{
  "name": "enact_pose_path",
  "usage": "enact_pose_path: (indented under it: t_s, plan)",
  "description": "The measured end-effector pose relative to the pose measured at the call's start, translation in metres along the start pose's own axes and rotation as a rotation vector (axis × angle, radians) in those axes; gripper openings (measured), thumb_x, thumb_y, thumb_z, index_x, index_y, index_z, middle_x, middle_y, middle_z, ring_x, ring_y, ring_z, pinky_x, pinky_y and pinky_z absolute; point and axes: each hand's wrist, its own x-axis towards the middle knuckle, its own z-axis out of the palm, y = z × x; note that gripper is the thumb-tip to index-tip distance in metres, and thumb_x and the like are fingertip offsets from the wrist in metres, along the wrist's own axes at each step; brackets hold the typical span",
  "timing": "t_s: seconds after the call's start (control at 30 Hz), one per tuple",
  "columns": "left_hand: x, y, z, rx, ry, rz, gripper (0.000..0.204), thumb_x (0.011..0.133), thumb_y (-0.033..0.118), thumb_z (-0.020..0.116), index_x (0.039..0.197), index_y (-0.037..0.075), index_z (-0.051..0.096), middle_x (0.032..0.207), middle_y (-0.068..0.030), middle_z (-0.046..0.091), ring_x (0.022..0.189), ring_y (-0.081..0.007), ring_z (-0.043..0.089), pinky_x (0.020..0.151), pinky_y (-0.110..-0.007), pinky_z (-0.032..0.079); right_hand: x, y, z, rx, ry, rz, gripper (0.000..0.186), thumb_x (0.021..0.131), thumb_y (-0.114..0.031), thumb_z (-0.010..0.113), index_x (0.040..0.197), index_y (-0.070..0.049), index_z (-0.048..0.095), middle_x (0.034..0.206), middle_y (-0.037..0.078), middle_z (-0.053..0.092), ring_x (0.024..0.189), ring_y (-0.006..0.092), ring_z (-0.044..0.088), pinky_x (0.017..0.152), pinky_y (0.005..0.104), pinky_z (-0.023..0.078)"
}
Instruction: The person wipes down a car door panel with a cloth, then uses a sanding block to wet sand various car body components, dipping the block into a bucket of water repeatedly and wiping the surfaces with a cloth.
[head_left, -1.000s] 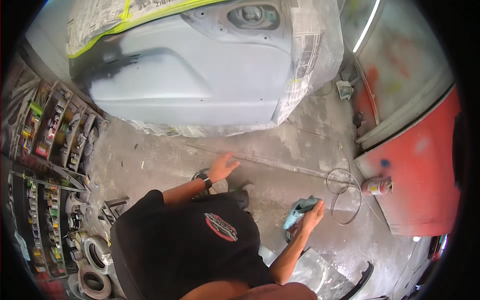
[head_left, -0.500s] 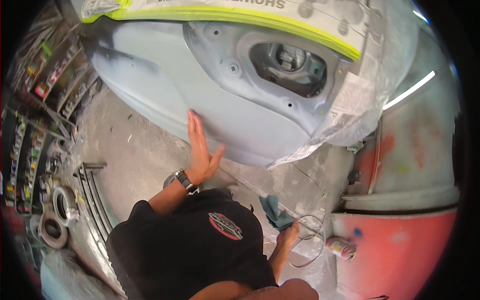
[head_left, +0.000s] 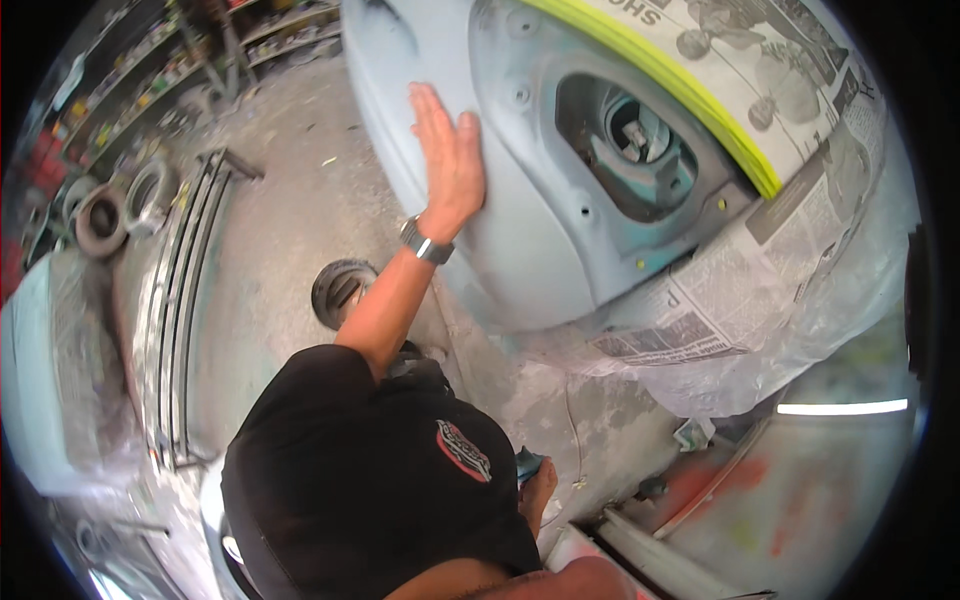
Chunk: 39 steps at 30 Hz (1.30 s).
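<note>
My left hand (head_left: 447, 160) lies flat on a grey-primed car body panel (head_left: 530, 260), fingers stretched toward the top of the picture, a watch on the wrist. Right of it is a recessed opening (head_left: 630, 145) in the panel, bordered above by lime masking tape (head_left: 680, 80) and newspaper masking (head_left: 760, 60). My right hand (head_left: 537, 485) is low beside my body, partly hidden, closed on a teal cloth (head_left: 527, 462).
Shelves of cans (head_left: 140, 80) line the upper left, with tyres (head_left: 100, 220) below. A metal rack (head_left: 180, 320) and a plastic-covered item (head_left: 55, 360) stand at the left. A round container (head_left: 340, 290) and a hose (head_left: 570, 420) lie on the floor. A spattered wall (head_left: 770, 500) is lower right.
My left hand has moved from mid-air onto the panel and slid up along it. My right hand with the cloth has dropped behind my body. The view has turned, the panel shifting rightward.
</note>
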Motion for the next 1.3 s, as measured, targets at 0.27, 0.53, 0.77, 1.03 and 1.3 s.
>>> enact_pose_path:
  t_s: [0.27, 0.53, 0.77, 1.03, 1.3]
  plan:
    - [-0.113, 0.064, 0.042, 0.107, 0.102, -0.063, 0.082, 0.105, 0.043, 0.036, 0.157, -0.008, -0.002, 0.165, -0.0289, -0.006, 0.154, -0.0414, -0.007, 0.123, -0.055, -0.001, 0.060, -0.024, -0.139, -0.187, -0.110, -0.392, 0.035, 0.104, -0.030, 0.048, 0.079, -0.007, 0.053, 0.070, -0.002, 0.048, 0.061, 0.0082, 0.043, 0.053, 0.0296, 0.035]
    - [-0.204, 0.119, 0.065, 0.047, 0.076, 0.067, 0.085, 0.101, 0.034, 0.045, 0.157, -0.007, -0.004, 0.164, -0.0317, -0.009, 0.153, -0.0451, -0.009, 0.119, -0.063, -0.002, 0.098, -0.033, -0.172, -0.413, -0.202, -0.351, 0.039, 0.104, -0.032, 0.047, 0.093, 0.004, 0.058, 0.085, 0.010, 0.060, 0.078, 0.0174, 0.054, 0.072, 0.0355, 0.048]
    - [-0.013, 0.050, 0.010, 0.068, 0.104, -0.129, 0.085, 0.105, 0.052, 0.033, 0.156, -0.009, 0.005, 0.165, -0.0304, 0.004, 0.154, -0.0427, 0.000, 0.122, -0.058, 0.003, 0.085, -0.046, -0.146, -0.335, -0.275, -0.330, 0.034, 0.105, -0.027, 0.048, 0.096, 0.003, 0.059, 0.089, 0.011, 0.062, 0.081, 0.0185, 0.057, 0.074, 0.0354, 0.049]
    - [-0.029, 0.066, 0.026, 0.048, 0.137, -0.144, 0.088, 0.104, 0.054, 0.035, 0.156, -0.011, 0.005, 0.163, -0.0334, 0.005, 0.154, -0.0446, 0.001, 0.121, -0.060, 0.004, 0.101, -0.035, -0.121, -0.582, -0.327, -0.419, 0.033, 0.105, -0.024, 0.047, 0.100, 0.006, 0.059, 0.097, 0.016, 0.063, 0.086, 0.0238, 0.058, 0.078, 0.0405, 0.048]
    - [-0.162, 0.116, 0.047, 0.040, 0.071, 0.073, 0.088, 0.103, 0.047, 0.041, 0.156, -0.010, 0.000, 0.164, -0.0326, -0.002, 0.153, -0.0478, -0.003, 0.121, -0.061, 0.001, 0.127, -0.064, -0.082, -0.533, -0.387, -0.427, 0.038, 0.105, -0.026, 0.048, 0.103, 0.011, 0.058, 0.098, 0.023, 0.064, 0.087, 0.0326, 0.057, 0.082, 0.0441, 0.045]
